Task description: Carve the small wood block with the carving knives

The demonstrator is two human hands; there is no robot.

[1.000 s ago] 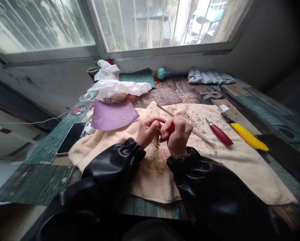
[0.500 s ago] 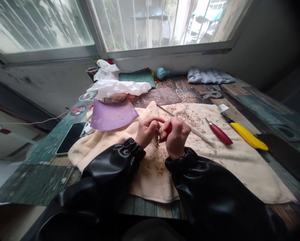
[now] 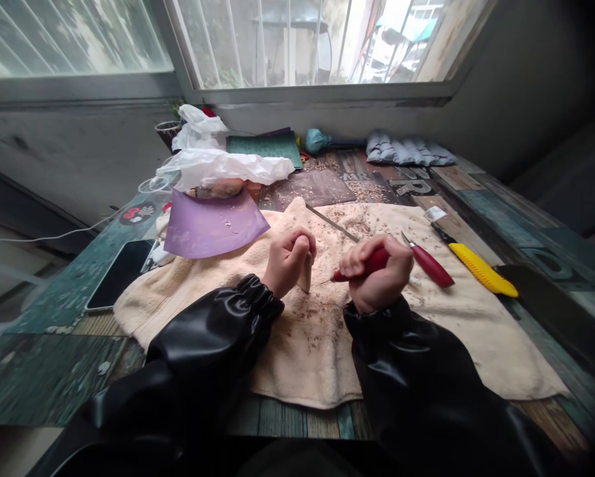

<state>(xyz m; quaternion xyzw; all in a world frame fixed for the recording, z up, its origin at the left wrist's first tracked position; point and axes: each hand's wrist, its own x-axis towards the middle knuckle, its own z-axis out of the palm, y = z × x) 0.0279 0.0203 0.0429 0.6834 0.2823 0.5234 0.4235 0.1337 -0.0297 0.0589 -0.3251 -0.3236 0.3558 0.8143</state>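
My left hand (image 3: pixel 288 261) is closed around a small piece of wood (image 3: pixel 305 275), whose pale lower end sticks out below the fingers. In my right hand (image 3: pixel 379 273) is a red-handled carving knife (image 3: pixel 376 262), its thin blade pointing left toward the wood, a short gap apart. Beneath both hands lies a cream towel (image 3: pixel 297 368) strewn with brown shavings (image 3: pixel 322 324). A long thin file (image 3: pixel 331 222) rests on the towel behind the hands. Right of my right hand is a second red-handled knife (image 3: pixel 431 265).
A yellow utility knife (image 3: pixel 484 268) lies at the right. Purple sandpaper (image 3: pixel 213 225) and a phone (image 3: pixel 121 275) are on the left. Farther back are a white plastic bag (image 3: pixel 228 165), green sheets (image 3: pixel 268 149) and a grey padded bundle (image 3: pixel 409 149) near the window wall.
My right hand has drawn away to the right from my left hand, bringing the knife's handle and blade into view. The camera view has shifted slightly.
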